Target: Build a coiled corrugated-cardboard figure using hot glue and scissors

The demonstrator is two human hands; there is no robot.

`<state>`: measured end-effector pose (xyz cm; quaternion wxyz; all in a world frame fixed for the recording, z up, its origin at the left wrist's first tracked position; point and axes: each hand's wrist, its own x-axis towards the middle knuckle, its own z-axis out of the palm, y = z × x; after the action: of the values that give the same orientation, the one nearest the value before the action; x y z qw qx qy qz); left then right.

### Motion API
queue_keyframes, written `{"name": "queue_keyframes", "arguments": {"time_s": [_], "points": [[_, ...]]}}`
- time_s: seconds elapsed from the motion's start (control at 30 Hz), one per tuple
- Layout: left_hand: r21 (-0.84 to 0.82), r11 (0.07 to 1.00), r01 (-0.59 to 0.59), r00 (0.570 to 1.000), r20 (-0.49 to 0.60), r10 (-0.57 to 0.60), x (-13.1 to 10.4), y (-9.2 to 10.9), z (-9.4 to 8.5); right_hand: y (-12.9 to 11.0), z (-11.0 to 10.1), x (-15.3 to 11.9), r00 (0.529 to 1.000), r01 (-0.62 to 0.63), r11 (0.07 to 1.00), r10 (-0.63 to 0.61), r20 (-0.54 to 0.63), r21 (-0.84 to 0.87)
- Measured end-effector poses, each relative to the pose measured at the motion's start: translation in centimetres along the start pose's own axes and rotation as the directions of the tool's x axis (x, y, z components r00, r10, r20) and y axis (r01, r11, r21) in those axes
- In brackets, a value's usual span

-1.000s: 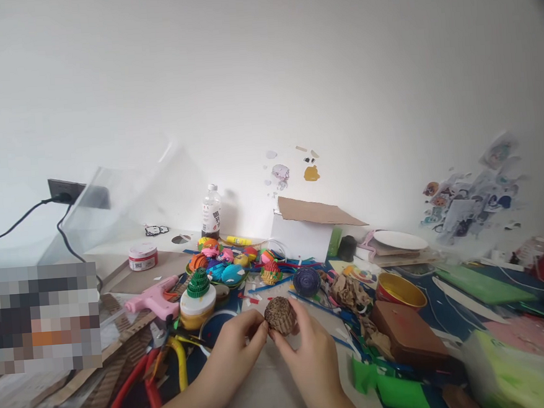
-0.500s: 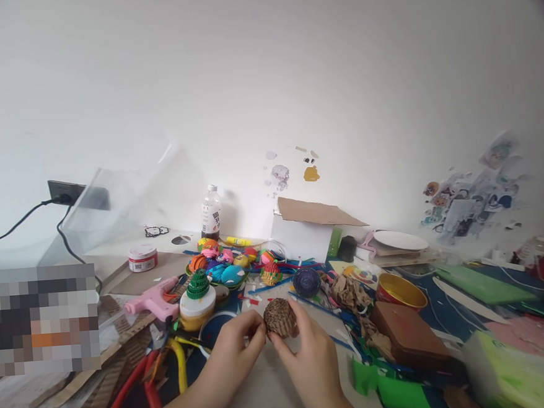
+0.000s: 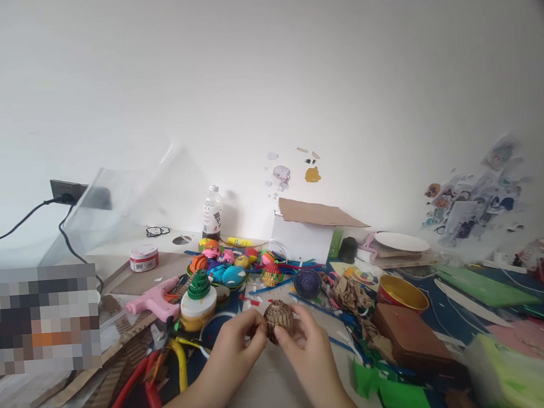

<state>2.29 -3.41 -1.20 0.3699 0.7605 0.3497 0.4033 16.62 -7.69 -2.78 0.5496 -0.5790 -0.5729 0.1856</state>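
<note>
A small brown ridged dome, apparently coiled corrugated paper [image 3: 279, 318], is held up over the grey-white board [image 3: 261, 391]. My right hand [image 3: 308, 350] grips it from the right, thumb across the near side and fingers behind. At its left edge the thumb and fingertips of my left hand [image 3: 242, 343] are pinched together against it; what exactly lies between those fingertips is hidden. Beyond my hands stand a dark blue coiled cup [image 3: 307, 283] and a green coiled cone [image 3: 198, 285] on a white-lidded jar [image 3: 198, 308].
To the left lie a pink glue gun [image 3: 155, 301] and red-handled pliers [image 3: 131, 388]. Colourful coiled paper pieces [image 3: 220, 266] are heaped at the back near a bottle [image 3: 212, 214]. Rightward are crumpled brown paper [image 3: 350, 295], a gold-lined bowl [image 3: 403, 293] and a brown box [image 3: 412, 337].
The brown dome has turned in my fingers, so more of its ridged side shows. My right thumb has moved up onto its near side; the left hand has barely moved.
</note>
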Motion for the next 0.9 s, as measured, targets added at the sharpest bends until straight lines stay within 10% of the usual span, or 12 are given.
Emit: {"name": "queue_keyframes", "arguments": {"time_s": [0.63,0.9], "points": [[0.248,0.965,-0.079,0.997,0.004,0.08,-0.45,0.68,-0.22,-0.39,-0.22,-0.43,0.988,0.111,0.966,-0.132,-0.078,-0.234],[0.015,0.999,-0.03,1.0,0.005,0.03,-0.13,0.33,-0.2,-0.44,-0.18,-0.04,0.999,-0.031,0.991,0.028,0.024,0.129]]}}
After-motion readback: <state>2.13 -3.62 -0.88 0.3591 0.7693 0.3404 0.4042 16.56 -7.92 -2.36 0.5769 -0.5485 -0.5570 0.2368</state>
